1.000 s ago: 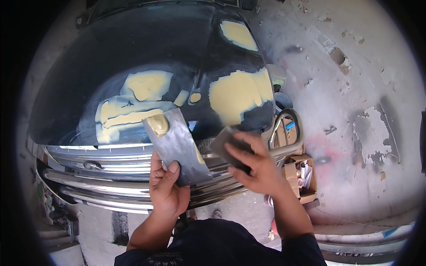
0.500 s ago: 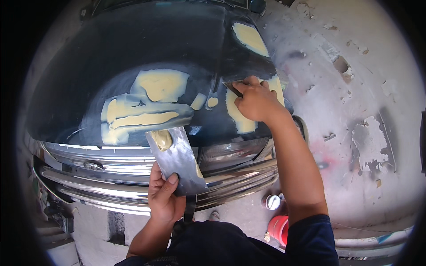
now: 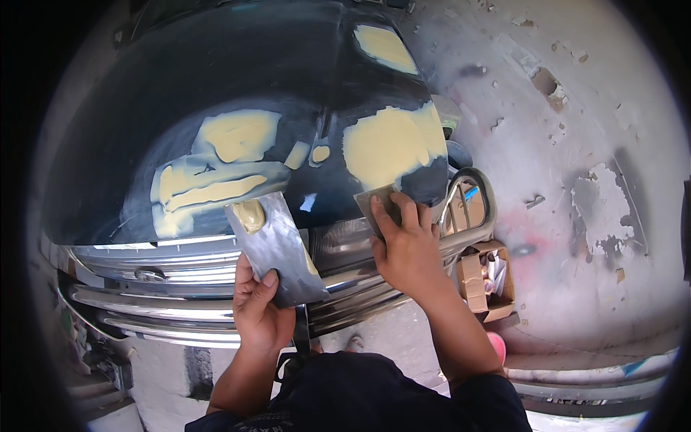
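Observation:
My left hand (image 3: 260,311) grips a flat metal plate (image 3: 286,255), thumb on top; a dab of cream putty (image 3: 250,215) sits on its upper left corner. My right hand (image 3: 412,248) is closed around a flat grey-brown putty spreader (image 3: 371,204), its fingers pressed along the blade. The spreader is over the front edge of a dark car hood (image 3: 237,61), just below a broad cream putty patch (image 3: 389,140). Smaller putty patches (image 3: 241,135) lie on the hood further left, and another patch (image 3: 387,47) lies at the far right.
Below the hood are a chrome grille (image 3: 173,261), a headlight (image 3: 344,240) partly hidden by my hands, and a chrome bumper bar (image 3: 155,308). A cardboard box (image 3: 472,282) with items stands right of the bumper on stained concrete. Part of a red bucket (image 3: 497,347) shows beside my right arm.
My right hand has moved toward me with the spreader, off the right putty patch to the hood's front edge, uncovering the patch. The view has shifted slightly; the cardboard box now shows.

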Motion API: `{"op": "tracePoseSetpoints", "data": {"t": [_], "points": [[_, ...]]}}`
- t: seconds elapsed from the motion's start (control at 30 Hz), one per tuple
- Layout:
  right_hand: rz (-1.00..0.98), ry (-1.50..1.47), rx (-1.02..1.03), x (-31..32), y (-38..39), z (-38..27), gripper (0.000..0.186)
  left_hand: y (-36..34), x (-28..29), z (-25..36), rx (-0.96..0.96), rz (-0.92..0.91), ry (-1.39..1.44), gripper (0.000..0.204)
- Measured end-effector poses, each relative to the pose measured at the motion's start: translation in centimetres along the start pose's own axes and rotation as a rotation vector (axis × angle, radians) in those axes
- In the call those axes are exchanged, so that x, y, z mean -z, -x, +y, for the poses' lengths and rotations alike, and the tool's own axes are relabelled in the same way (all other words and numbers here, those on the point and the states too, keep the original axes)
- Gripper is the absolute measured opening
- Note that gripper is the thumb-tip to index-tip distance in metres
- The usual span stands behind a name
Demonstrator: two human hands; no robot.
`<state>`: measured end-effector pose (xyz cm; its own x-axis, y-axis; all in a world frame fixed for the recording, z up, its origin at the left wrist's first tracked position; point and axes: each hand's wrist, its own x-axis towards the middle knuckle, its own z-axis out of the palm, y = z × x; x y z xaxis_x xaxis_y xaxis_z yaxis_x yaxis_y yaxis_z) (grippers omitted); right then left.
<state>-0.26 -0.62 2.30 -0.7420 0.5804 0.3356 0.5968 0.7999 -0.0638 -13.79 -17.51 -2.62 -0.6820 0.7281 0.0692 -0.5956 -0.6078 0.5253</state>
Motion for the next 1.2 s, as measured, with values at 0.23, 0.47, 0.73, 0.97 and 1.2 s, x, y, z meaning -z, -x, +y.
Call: {"op": "tracePoseSetpoints", "data": {"t": [0.23,0.47,0.73,0.97,1.2], "points": [[0.048,-0.702,0.101,3.4,4.4,-0.3,0.052,1.7,-1.9,-1.0,0.054,-0.013,0.025,0.050],[0.034,-0.870,0.337,1.9,7.0,1.2,0.050,1.8,-5.0,-0.6,0.022,-0.087,0.023,0.051],[-0.019,-1.807,-0.173,1.0,9.9,4.4,0.036,1.0,-4.9,-0.6,-0.134,-0.189,-0.042,0.051],[-0.012,-1.672,-0.060,-0.7,10.2,0.6,0.029,3.0,-6.2,-1.2,-0.076,-0.377,-0.039,0.060],[-0.014,-1.657,-0.009,1.1,10.5,0.6,0.027,6.0,-5.1,1.6,-0.086,-0.618,-0.935,0.043]]}}
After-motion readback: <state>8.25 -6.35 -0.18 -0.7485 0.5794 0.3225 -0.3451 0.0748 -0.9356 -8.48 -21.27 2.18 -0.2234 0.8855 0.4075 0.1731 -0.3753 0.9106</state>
